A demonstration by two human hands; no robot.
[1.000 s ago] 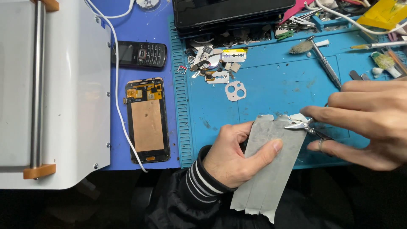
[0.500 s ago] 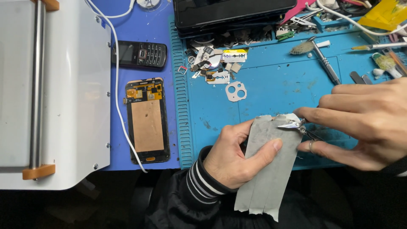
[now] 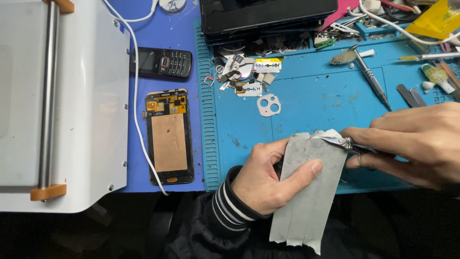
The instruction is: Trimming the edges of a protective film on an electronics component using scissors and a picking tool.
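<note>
My left hand (image 3: 270, 177) grips a long grey sheet (image 3: 309, 192) made of strips laid side by side, thumb pressed across its face. The sheet hangs tilted over the front edge of the blue work mat (image 3: 306, 115). My right hand (image 3: 412, 144) pinches fine metal tweezers (image 3: 342, 142), whose tips touch the sheet's upper right corner, where a small piece is lifted.
A disassembled phone screen (image 3: 168, 136) with a copper back lies left of the mat, near a black keypad phone (image 3: 161, 62). A white machine (image 3: 62, 100) fills the left side. Small metal parts (image 3: 247, 74), a brush (image 3: 369, 76) and tools lie at the back.
The right hand and tweezers have shifted slightly left along the sheet's top edge. The left hand has kept its grip, tilting the sheet a little.
</note>
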